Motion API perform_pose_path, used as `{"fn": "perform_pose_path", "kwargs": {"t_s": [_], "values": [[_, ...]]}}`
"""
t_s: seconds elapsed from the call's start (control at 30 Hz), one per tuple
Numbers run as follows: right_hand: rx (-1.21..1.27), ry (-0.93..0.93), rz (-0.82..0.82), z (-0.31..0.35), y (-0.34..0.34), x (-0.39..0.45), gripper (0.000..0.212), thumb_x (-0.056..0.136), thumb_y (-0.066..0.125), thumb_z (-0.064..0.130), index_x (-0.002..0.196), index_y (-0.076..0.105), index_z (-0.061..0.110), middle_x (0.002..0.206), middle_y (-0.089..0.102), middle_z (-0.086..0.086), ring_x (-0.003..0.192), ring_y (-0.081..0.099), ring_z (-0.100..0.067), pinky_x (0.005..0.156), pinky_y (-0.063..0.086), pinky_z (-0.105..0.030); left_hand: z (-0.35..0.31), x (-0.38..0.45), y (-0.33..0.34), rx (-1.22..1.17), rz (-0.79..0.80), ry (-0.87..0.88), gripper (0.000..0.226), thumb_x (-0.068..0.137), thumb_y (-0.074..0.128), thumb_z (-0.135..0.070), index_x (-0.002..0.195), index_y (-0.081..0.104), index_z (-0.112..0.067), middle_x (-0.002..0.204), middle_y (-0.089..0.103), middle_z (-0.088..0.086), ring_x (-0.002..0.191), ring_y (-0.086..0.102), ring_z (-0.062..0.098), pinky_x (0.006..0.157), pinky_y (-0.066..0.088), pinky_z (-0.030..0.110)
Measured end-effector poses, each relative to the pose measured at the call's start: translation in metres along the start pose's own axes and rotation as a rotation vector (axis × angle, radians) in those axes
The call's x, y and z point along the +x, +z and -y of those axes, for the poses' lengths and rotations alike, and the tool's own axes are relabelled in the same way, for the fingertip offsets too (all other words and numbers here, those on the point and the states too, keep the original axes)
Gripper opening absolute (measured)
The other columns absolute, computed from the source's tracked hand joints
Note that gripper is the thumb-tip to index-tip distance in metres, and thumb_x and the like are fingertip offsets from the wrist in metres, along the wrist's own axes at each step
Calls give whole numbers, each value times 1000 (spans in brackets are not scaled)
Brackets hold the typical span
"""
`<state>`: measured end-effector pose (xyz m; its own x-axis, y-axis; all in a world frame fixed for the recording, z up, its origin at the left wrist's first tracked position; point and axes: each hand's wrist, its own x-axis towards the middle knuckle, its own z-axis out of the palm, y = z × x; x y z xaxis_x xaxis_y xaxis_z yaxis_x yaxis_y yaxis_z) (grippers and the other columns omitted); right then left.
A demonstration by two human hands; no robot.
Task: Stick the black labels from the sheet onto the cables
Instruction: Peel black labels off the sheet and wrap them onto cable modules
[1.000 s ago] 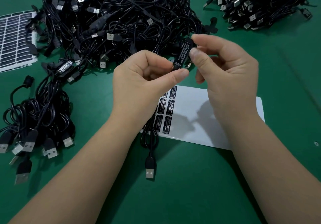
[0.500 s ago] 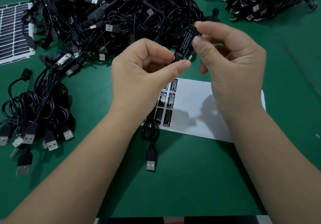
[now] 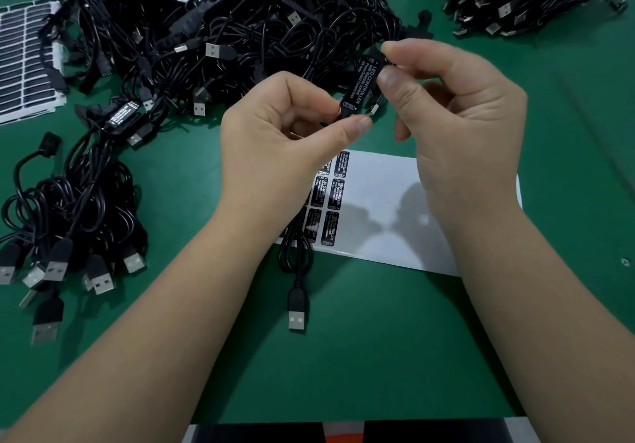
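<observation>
Crowding the desk (image 3: 395, 356) at left are a spare label sheet (image 3: 27, 61) and cable heaps (image 3: 223, 26). The left hand (image 3: 275, 154) pinches the labelled controller's (image 3: 360, 86) lower end; the right hand (image 3: 457, 123) pinches its top, above the white sheet (image 3: 395, 209). Bare green lies nearer.

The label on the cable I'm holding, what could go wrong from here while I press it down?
1. The label sits between the left hand and right hand, pinched only at its ends, so it might set crooked or wrinkled.
2. The cable's plug hangs over the label sheet; its loop could drag across the remaining labels.
3. The cable pile lies close behind and might snag.
</observation>
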<state>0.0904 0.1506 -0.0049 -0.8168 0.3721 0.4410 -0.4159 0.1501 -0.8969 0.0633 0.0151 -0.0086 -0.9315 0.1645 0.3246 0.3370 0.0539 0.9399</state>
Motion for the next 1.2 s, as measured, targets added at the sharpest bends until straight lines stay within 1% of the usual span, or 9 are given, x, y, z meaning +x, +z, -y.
{"fn": "perform_pose_path", "kwargs": {"t_s": [0.3,0.57,0.7,0.8,0.87,1.03,1.2], "values": [[6,3,3,0,0,0,21,85,68,5,90,68,26,81,63,-4,57,48,-6,55,44,-18,2,1,0,-3,-5,2,27,70,84,-18,70,58,-27,62,62,-15,56,51,4,52,46,22],[13,12,7,1,0,0,21,85,68,5,90,68,25,81,64,-4,57,49,-6,55,44,-18,2,1,0,-19,3,-7,27,71,84,-17,71,58,-25,60,62,-16,56,50,3,51,45,22],[32,14,13,2,2,-1,20,86,65,3,90,68,23,77,62,0,56,48,-8,54,44,-18,4,1,0,-12,7,-5,26,71,84,-17,71,59,-24,61,61,-15,56,50,4,52,45,22],[67,20,21,2,1,-1,21,86,63,1,89,67,22,72,61,10,54,49,-9,52,44,-20,6,1,1,-7,12,-11,26,70,84,-17,71,59,-24,63,61,-14,58,51,4,54,45,20],[85,31,37,3,2,-2,21,85,63,2,89,66,22,72,62,13,55,51,-8,52,45,-20,6,1,1,-5,14,-12,26,70,84,-17,71,59,-24,64,60,-14,58,51,3,54,44,19],[85,63,46,4,3,-3,21,83,66,5,89,64,25,73,64,11,56,55,-8,52,47,-20,7,1,1,11,11,-2,26,71,84,-18,71,59,-25,66,61,-12,58,50,4,55,44,19],[36,70,61,4,3,-3,25,81,69,7,93,64,28,75,65,10,56,53,-10,54,49,-23,5,0,1,27,3,-6,26,72,84,-19,71,58,-25,66,62,-11,58,51,3,55,45,19]]}}
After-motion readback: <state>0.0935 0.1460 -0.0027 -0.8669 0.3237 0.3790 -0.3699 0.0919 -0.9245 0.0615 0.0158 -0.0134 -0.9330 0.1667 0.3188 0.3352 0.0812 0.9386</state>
